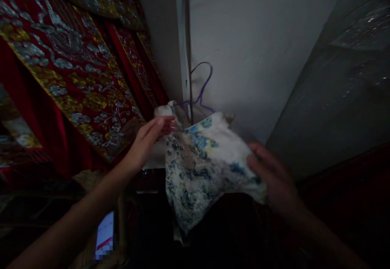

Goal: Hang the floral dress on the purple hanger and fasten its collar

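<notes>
A white floral garment (195, 175) with blue and yellow flowers hangs on a thin purple hanger (199, 98), its hook upright in front of a pale wall. My left hand (152, 133) is at the garment's left shoulder, fingers stretched out and held apart from the thumb; whether they touch the cloth I cannot tell. At the right side, my right hand (269, 169) pinches the sleeve edge between thumb and fingers and spreads it sideways. That hand is somewhat blurred, and part of its grip is behind the cloth. The garment's lower end dangles, tapering to a point.
Red cloth (70, 53) with gold and silver embroidery hangs on the left. A narrow upright strip (183, 29) runs down the wall behind the hanger. Shiny clear plastic sheeting (350, 70) covers the right side. A lit phone screen (104, 232) glows at lower left. The floor area is dark.
</notes>
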{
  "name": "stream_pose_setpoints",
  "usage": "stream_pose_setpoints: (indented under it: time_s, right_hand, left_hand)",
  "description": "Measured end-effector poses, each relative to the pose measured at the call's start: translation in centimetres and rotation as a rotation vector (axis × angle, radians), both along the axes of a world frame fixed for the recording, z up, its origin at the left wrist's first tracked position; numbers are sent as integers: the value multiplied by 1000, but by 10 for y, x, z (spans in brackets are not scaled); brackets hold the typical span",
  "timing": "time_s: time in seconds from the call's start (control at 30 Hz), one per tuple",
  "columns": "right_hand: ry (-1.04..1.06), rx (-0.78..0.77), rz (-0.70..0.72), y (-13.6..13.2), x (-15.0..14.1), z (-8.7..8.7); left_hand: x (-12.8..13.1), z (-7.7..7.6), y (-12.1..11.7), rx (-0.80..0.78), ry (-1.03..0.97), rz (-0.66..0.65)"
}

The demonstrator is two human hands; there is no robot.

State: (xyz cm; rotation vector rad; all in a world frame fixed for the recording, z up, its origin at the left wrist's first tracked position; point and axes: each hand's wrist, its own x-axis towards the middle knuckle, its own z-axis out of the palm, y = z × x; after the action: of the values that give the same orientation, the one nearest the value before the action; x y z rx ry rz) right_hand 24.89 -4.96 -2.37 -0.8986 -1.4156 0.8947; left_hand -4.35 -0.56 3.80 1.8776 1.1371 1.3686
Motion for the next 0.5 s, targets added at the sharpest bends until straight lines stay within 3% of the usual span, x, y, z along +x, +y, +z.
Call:
stream_pose_setpoints:
  time_s: [0.1,0.17,0.2,0.27,0.37,0.43,0.5]
  right_hand:
    - [-460,120,561,-39,-30,-4]
    - [-610,187,783,-41,-42,-4]
    - [-624,216,788,-35,-43,-5]
    - [-573,280,572,-11,-39,-8]
    - [-458,383,84,30,-23,-15]
    - [-429,382,54,46,-14,-19]
    - [-392,268,211,50,-11,-22]
  left_hand:
    - [25,-8,-31,-434,-245,-203]
    - [29,-14,-55,-665,-319,-267]
    - [26,-15,-66,-758,-296,-307]
    - [13,-15,-87,-855,-129,-360]
    - [-15,-1,-105,-665,209,-250]
    - [-34,11,-104,-398,374,-69]
    - [-50,22,-94,-156,445,130]
